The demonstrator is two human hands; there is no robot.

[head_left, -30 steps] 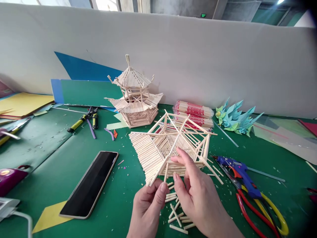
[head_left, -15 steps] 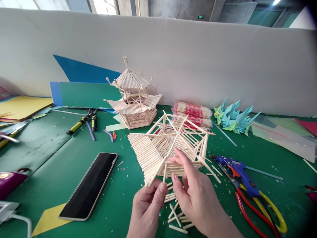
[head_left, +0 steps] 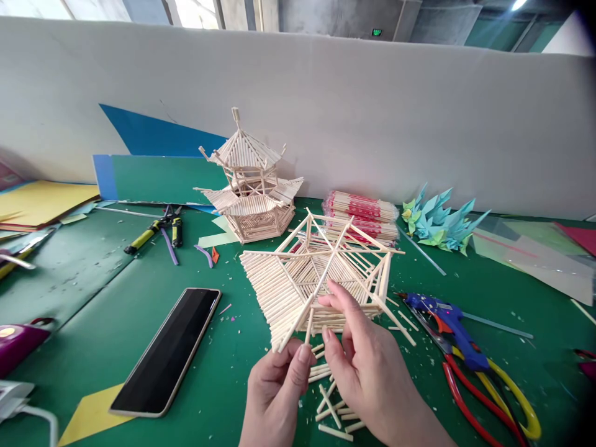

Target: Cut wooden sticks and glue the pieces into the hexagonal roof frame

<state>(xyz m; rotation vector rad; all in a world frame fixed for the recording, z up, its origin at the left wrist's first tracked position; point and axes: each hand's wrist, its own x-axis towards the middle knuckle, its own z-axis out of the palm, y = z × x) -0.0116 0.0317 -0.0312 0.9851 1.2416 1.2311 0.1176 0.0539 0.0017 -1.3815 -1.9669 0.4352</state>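
Note:
A half-built hexagonal roof frame of thin wooden sticks [head_left: 321, 273] rests on the green table in front of me. My left hand [head_left: 274, 391] pinches a short stick at the frame's near lower edge. My right hand [head_left: 367, 372] reaches over that edge, fingers curled against the frame's stacked sticks. Several short cut sticks [head_left: 333, 406] lie loose beneath both hands.
A finished stick pagoda [head_left: 249, 186] stands behind the frame, with a packet of sticks [head_left: 363, 214] and paper cranes [head_left: 440, 220] to its right. A blue glue gun [head_left: 449, 323] and red-yellow pliers [head_left: 493, 391] lie right; a phone [head_left: 170, 347] and cutters [head_left: 153, 230] left.
Almost nothing differs; the view shifted slightly and both hands stay at the frame's near edge.

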